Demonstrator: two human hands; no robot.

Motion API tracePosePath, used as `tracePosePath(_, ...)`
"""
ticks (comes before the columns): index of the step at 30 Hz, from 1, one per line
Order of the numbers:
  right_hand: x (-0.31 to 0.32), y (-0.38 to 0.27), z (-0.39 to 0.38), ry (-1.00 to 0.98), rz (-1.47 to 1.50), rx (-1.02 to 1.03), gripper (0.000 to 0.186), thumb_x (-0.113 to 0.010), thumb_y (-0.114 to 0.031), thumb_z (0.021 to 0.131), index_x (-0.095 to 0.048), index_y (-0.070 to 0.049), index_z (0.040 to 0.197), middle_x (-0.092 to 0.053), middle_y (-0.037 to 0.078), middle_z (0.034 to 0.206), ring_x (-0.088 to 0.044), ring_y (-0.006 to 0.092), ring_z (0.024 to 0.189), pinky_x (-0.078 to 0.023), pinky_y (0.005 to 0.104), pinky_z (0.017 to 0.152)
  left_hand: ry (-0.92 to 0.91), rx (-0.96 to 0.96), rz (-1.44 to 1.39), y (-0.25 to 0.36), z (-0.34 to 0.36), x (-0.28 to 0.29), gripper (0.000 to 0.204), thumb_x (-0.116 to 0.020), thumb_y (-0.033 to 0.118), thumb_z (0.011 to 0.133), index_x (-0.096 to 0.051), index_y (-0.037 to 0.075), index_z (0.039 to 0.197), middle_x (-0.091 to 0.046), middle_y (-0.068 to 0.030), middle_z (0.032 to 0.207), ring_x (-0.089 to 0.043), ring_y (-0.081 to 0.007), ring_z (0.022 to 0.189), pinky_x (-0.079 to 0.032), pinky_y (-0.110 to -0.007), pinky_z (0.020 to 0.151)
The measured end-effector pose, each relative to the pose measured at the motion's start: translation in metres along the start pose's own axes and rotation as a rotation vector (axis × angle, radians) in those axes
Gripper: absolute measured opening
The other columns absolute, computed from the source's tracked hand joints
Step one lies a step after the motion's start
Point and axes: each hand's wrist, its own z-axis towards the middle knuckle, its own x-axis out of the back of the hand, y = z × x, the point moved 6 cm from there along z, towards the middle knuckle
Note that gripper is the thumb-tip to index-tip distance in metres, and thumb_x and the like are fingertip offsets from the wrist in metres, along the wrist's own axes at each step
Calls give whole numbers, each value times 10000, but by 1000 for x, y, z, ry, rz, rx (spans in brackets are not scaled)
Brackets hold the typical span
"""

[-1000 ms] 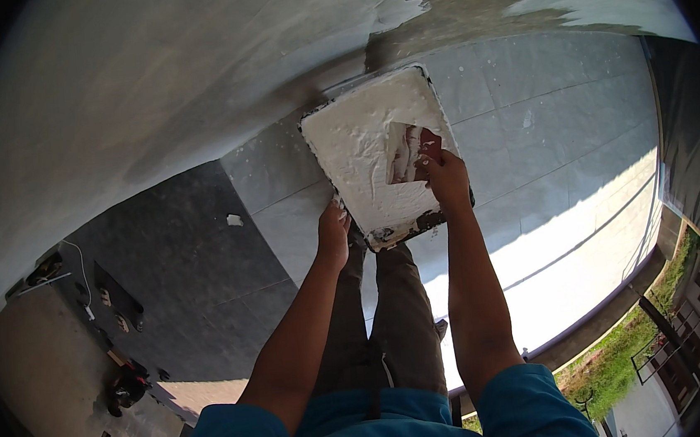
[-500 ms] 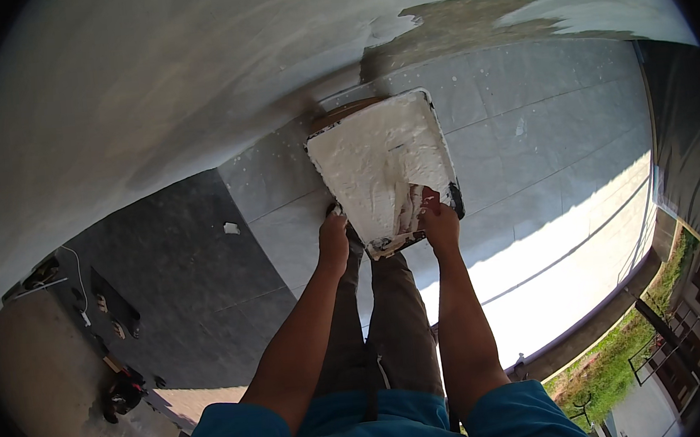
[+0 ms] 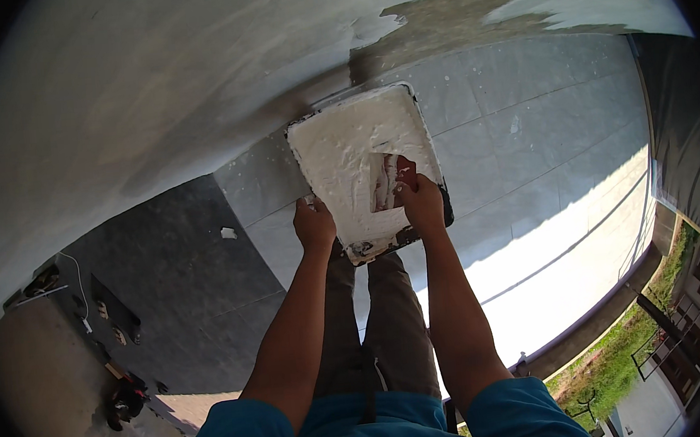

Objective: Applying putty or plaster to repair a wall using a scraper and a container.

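A rectangular tray [image 3: 446, 206] with a dark rim is filled with thick white paste [image 3: 345, 161]. It lies in front of my legs, close to the wall. My right hand [image 3: 422, 205] is closed on a wide scraper [image 3: 406, 174] with a reddish grip. Its paste-smeared blade lies flat against the white mass, in the right half of the tray. At the tray's left edge my left hand [image 3: 315, 223] is curled closed. A small whitish bit shows at its fingers, but what it grips is hidden.
A pale wall [image 3: 172, 92] with a darker uncoated patch [image 3: 441, 27] rises beyond the tray. Grey tiles [image 3: 526, 136] cover the floor, with a dark mat or floor section [image 3: 180, 275] at left. A white scrap [image 3: 228, 232] lies there. Another person [image 3: 124, 400] is at far left.
My right hand has moved the scraper from the tray's near right corner farther in over the paste. My left hand has shifted slightly up and left. The whole view has drifted a little.
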Motion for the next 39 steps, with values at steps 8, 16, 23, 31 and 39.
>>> tracePosePath(8,-2,22,5,40,178,-100,243,-645,-221,822,-645,7,908,-671,202,812,-657,355,761,-489,421,684,31,0,-36,7,5,10,278,-533,217,929,-563,-57,964,-641,-275,889,-623,-455,870,-481,-498,741)
tracePosePath(16,-7,34,1,-65,287,-170,245,-646,-202,847,-666,15,958,-698,139,808,-665,230,715,-497,366,678,-25,28,85,5,10,6,350,-497,200,933,-501,-109,1097,-622,-313,967,-611,-466,914,-488,-504,786)
tracePosePath(23,-27,21,-1,-141,382,-229,265,-660,-231,841,-668,13,945,-697,148,800,-674,249,725,-501,361,682,-41,-38,-31,-5,11,4,334,-508,200,953,-521,-97,1107,-634,-303,975,-614,-454,938,-487,-477,804)
tracePosePath(31,-53,40,-1,48,-146,-184,385,-656,-341,817,-656,32,911,-670,248,899,-645,424,881,-497,479,774,-32,-57,58,-6,10,9,313,-521,244,959,-561,-49,1060,-635,-290,951,-610,-464,906,-484,-509,752)
tracePosePath(39,-36,65,-22,-53,14,-230,366,-650,-335,811,-669,26,871,-678,227,828,-661,391,817,-501,457,729,-113,4,23,-1,11,9,317,-512,248,961,-557,-53,1048,-632,-292,946,-605,-467,911,-477,-508,754)
